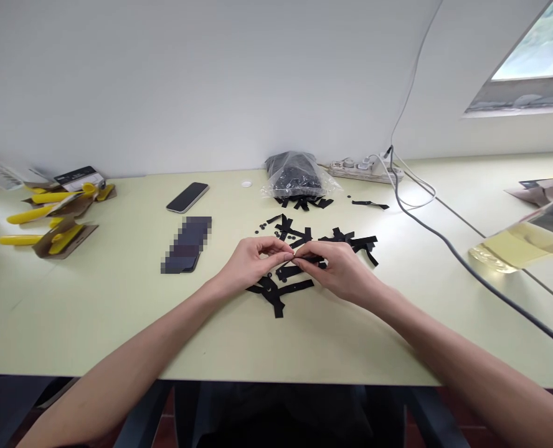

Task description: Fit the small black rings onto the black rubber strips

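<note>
My left hand and my right hand meet fingertip to fingertip, low over the table. Both are closed in a pinch on a thin black strip, mostly hidden by the fingers. Beneath and around them lie several loose black strips, flat and fabric-like, some overlapping. Small round black discs are scattered to the left of the strips, and a few lie between them. More strips lie at the mouth of a clear plastic bag full of dark pieces.
Two phones lie at left, one dark-screened, the other blurred. Yellow-handled tools on cardboard are at far left. A power strip stands by the wall; a dark cable crosses the right side near a yellow plastic packet.
</note>
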Available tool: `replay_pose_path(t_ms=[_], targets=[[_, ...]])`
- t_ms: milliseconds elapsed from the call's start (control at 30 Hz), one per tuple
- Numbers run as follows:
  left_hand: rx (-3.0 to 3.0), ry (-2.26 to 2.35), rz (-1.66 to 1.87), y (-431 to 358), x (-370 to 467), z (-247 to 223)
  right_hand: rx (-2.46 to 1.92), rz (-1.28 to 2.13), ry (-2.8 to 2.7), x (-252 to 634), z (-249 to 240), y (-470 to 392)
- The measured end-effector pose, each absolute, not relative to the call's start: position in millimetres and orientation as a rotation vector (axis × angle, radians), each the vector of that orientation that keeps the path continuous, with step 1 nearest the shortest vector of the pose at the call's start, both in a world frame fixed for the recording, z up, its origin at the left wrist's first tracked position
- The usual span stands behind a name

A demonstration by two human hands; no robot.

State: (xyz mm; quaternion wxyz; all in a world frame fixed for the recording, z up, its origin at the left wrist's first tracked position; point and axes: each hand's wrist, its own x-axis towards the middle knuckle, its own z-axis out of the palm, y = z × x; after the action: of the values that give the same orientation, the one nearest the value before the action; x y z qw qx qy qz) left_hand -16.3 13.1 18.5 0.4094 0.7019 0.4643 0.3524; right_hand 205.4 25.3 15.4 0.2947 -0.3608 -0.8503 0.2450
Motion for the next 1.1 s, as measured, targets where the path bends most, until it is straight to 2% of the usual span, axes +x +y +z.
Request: replay_pose_path(t_ms=[367,667,1100], targets=[[1.696,1.047,0.81,9,-16,21,-1.058,0.638,-2.241,204,16,24],[1.537,1.006,0.825,17,-17,15,-0.945,0.701,-2.235,205,17,24],[1.483,1.013,0.9,18,-16,12,-1.063,0.847,-2.09,204,14,26]])
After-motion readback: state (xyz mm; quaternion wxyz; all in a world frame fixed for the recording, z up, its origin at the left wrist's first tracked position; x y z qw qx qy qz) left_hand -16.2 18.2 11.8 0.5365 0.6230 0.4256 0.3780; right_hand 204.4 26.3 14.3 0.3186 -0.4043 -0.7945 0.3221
